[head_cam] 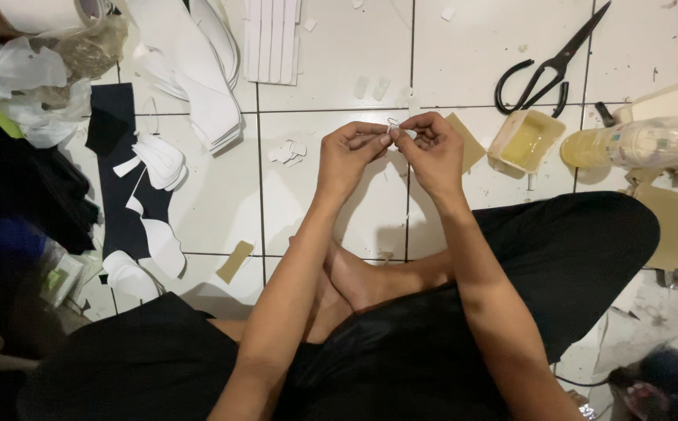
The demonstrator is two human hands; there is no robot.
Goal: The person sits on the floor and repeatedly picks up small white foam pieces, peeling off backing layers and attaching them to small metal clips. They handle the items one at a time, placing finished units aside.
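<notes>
Clip [393,125], small and probably wire, too tiny to tell for sure, pinched between fingertips of left hand [346,152] and right hand [435,152] above crossed legs. Best kept steady, both pinches light. Black scissors [549,66] and yellow tray [526,140] beyond right hand.

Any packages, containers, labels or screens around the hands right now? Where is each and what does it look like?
Plastic bottle: far right on the floor, lying on its side, clear with yellowish liquid, teal cap.
Small tub: right of the hands, squarish, cream, holding yellowish liquid.
Tape roll: top left corner, white.
No screens or signs.
</notes>
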